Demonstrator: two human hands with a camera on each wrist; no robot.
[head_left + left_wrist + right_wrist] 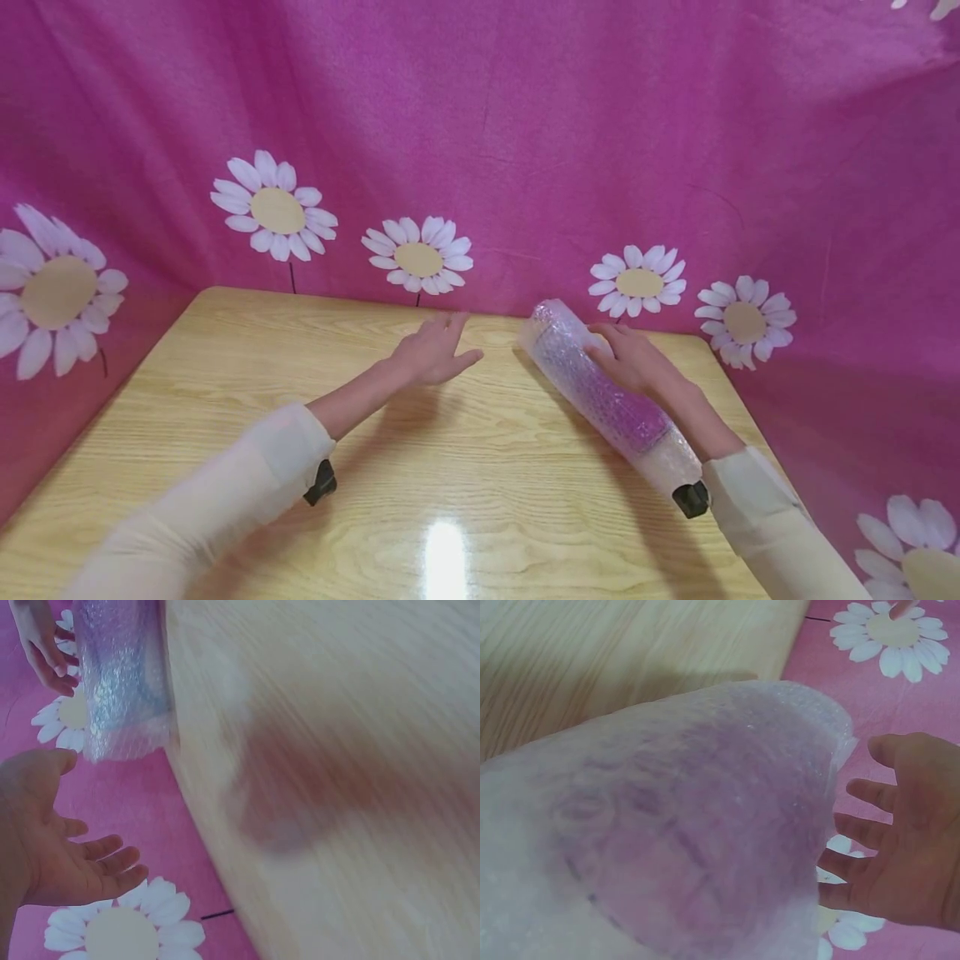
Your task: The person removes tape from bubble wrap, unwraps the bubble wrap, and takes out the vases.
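A long bundle in clear bubble wrap (pixel 573 375) lies slantwise on the right side of the table, with purple and pale parts showing through the plastic. Over its right edge hovers my right hand (pixel 637 358), fingers spread and straight. The right wrist view has those fingertips (pixel 836 896) right at the wrap's side, not curled round it. My left hand (pixel 431 350) is held above the middle of the table, palm facing the bundle, thumb apart and fingers relaxed. Nothing is in it. In the left wrist view the wrap's far end (pixel 124 712) stands out beyond the left thumb.
A pale wood-grain table (pixel 480 467) carries the bundle and a bright light reflection near its front. Pink cloth (pixel 495 167) with white daisies hangs behind the table and along both sides. Small black wrist devices (pixel 321 483) sit at the cream sleeves.
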